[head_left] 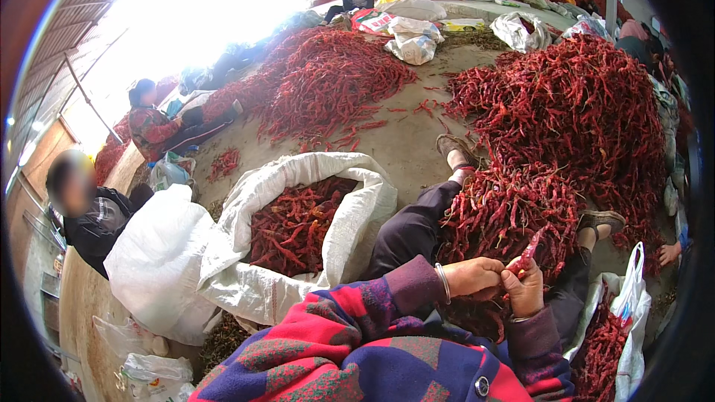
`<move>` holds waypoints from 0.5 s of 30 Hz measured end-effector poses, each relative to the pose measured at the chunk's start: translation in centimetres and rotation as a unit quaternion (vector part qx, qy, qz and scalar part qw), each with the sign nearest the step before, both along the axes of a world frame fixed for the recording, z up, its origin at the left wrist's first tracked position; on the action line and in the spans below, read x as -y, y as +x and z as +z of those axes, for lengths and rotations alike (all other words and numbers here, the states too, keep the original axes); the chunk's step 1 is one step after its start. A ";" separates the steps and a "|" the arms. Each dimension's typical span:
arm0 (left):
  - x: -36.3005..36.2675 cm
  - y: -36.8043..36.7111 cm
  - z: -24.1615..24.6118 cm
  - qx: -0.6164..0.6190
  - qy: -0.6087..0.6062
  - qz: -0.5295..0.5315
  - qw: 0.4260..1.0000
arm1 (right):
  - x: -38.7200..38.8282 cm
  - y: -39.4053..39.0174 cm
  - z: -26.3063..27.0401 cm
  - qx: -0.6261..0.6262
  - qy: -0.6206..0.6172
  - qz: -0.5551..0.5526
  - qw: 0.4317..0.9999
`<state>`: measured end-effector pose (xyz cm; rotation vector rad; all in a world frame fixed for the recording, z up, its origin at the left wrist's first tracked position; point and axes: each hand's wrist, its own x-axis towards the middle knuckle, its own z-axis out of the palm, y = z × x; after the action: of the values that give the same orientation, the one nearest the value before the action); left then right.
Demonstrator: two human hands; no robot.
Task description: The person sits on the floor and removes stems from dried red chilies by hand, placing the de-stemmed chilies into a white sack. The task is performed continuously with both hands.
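Note:
Between thumb and fingers, my right hand (525, 290) grips a red chili pepper (526, 255), its tip pointing up and away. My left hand (476, 278) meets it at the pepper's lower end, fingertips pinched together; whether they hold the stem is hidden. Both hands are over my lap, between my spread legs. A heap of red chili peppers (511, 215) lies just beyond them, between my legs. To my left stands a white woven sack (366, 178) with its rim rolled down, holding chili peppers (299, 229).
A larger chili mound (570, 100) rises ahead, another pile (329, 78) ahead-left. At my right is a white bag (631, 340) with chilies. A full white sack (162, 262) leans left, near a seated person (100, 218). Other people sit farther off. Another person's hand (668, 253) shows far right.

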<state>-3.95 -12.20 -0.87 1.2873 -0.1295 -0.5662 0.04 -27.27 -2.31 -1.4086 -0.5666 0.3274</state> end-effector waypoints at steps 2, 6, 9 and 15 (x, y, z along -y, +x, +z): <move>-0.1 0.1 -0.2 0.007 -0.012 0.003 1.000 | -0.2 -0.3 0.5 -0.006 0.014 -0.003 1.000; -0.1 0.1 0.1 0.074 0.002 0.008 0.997 | 0.4 -0.4 0.7 -0.127 0.068 -0.032 0.989; -0.2 -0.1 -1.1 0.180 0.067 0.073 0.979 | -0.5 -0.1 1.0 -0.121 0.042 -0.006 0.992; 1.1 -0.9 0.2 0.222 0.072 0.039 0.971 | 0.3 0.0 1.3 -0.290 0.143 0.103 0.941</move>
<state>-4.83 -13.28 -0.70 1.5409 -0.4135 -0.2140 0.04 -27.58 -0.97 -0.9089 -0.2561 0.7660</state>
